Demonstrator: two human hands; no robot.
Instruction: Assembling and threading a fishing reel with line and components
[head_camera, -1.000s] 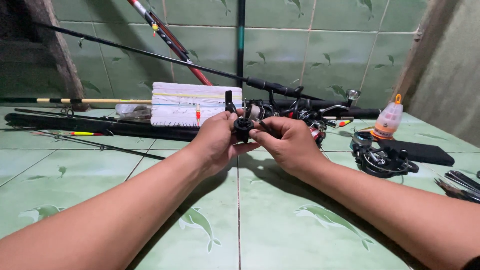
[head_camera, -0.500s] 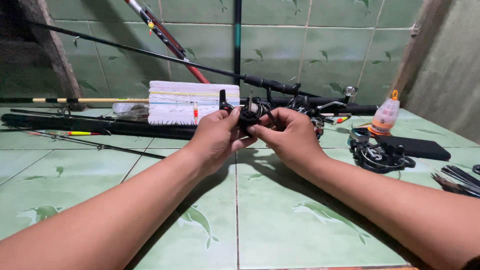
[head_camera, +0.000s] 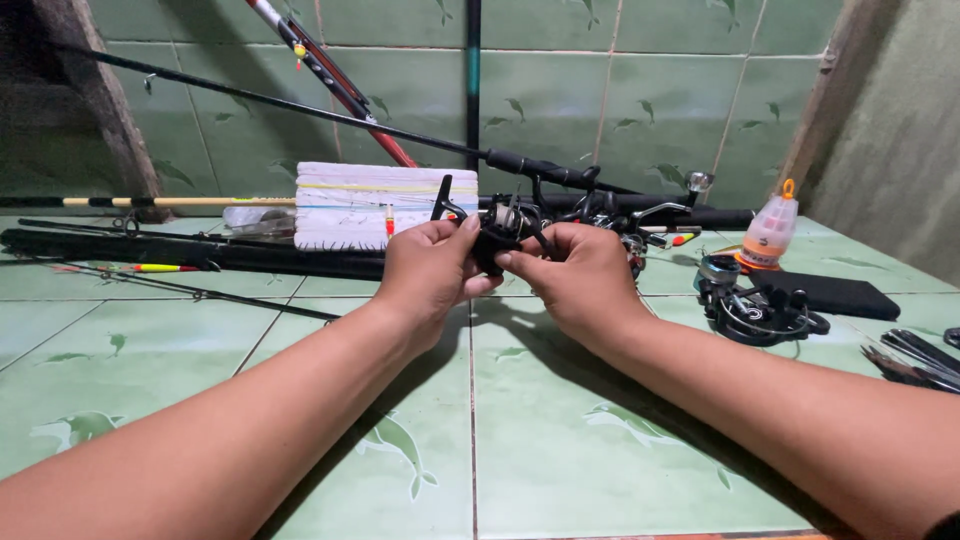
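Centrally, just above the middle of the view, both hands close on a small black fishing reel (head_camera: 497, 238); the left hand (head_camera: 428, 272) wraps it from nine o'clock with thumb on top, the right hand (head_camera: 572, 280) pinches it from three o'clock, fingertips touching the body; the reel hangs clear of the green tiled floor (head_camera: 540, 440), lifted by the hands alone. Toward six o'clock the tiles lie bare between the forearms, and that is the widest free room; toward twelve o'clock the space is tight, with a white foam block (head_camera: 345, 205) wound with line just behind the left hand at eleven o'clock, and black rods (head_camera: 180, 252) stretching out to nine o'clock along the wall's foot. At three o'clock a second reel (head_camera: 755, 305) sits near the right wrist, a black flat case (head_camera: 835, 295) beyond it, a small bottle with orange cap (head_camera: 770, 230) at two o'clock. Much of the held reel is covered by fingers, so its spool and handle are hard to separate from the tackle behind; dark tools (head_camera: 915, 360) at the right edge are cut off.
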